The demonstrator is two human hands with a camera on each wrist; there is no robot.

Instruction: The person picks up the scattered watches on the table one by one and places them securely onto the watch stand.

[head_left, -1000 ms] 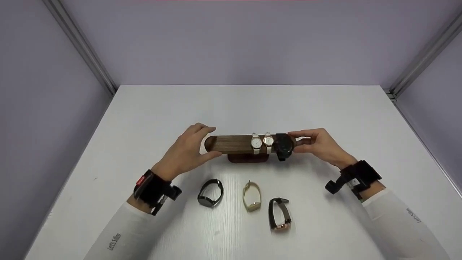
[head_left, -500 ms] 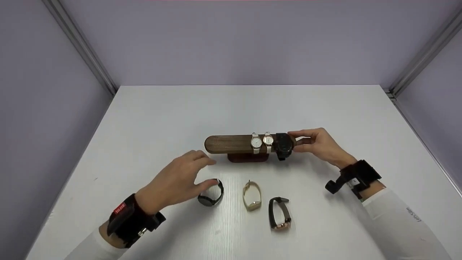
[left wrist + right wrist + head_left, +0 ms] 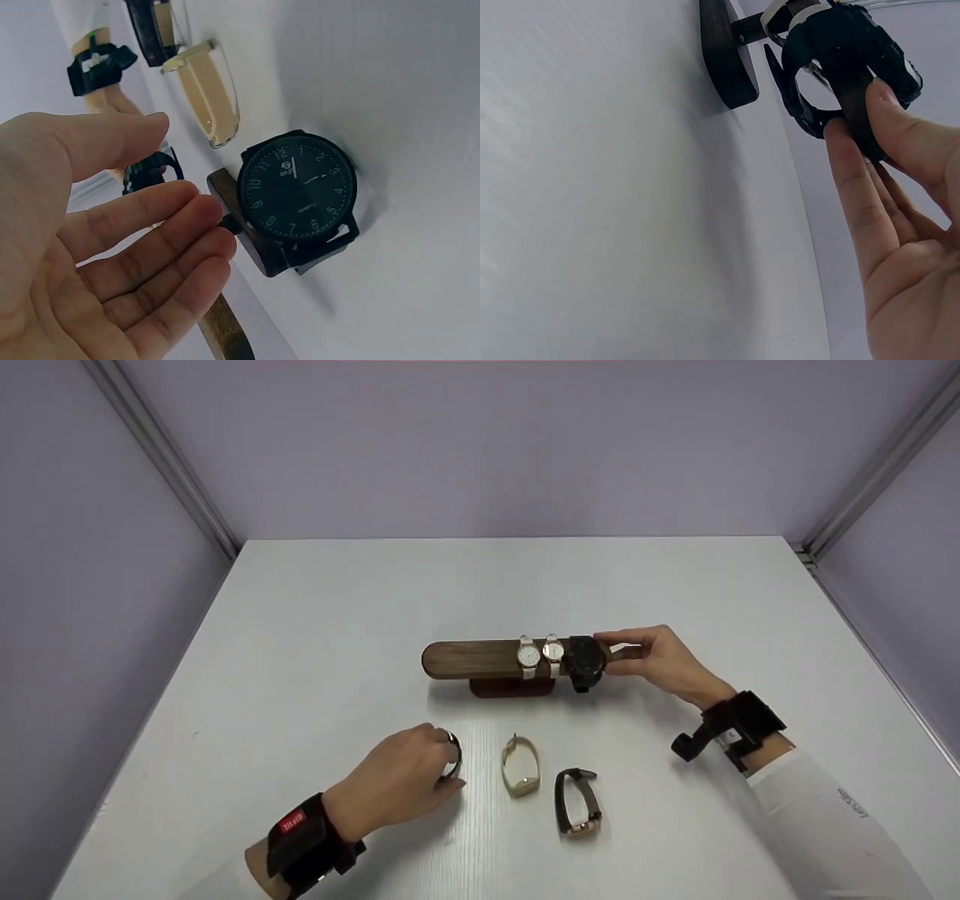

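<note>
A dark wooden watch stand [image 3: 465, 658] holds two white-faced watches [image 3: 529, 656] and a black watch [image 3: 585, 661] on its bar. My right hand [image 3: 607, 654] pinches the bar's right end beside that black watch [image 3: 832, 45], thumb on top and fingers beneath. My left hand [image 3: 439, 757] hovers over a loose black-faced watch [image 3: 296, 196] lying on the white table [image 3: 300, 645]. Its fingers [image 3: 157, 240] are loosely spread next to the watch case, and I see no grip on it. In the head view the hand hides most of this watch.
A beige-strapped watch [image 3: 520, 765] and a black watch with a rose-gold case [image 3: 577, 804] lie on the table to the right of my left hand. Lilac walls with metal corner rails enclose the table.
My left hand let go of the stand's left end and came down toward me onto the loose black watch. My right hand stayed on the bar's right end.
</note>
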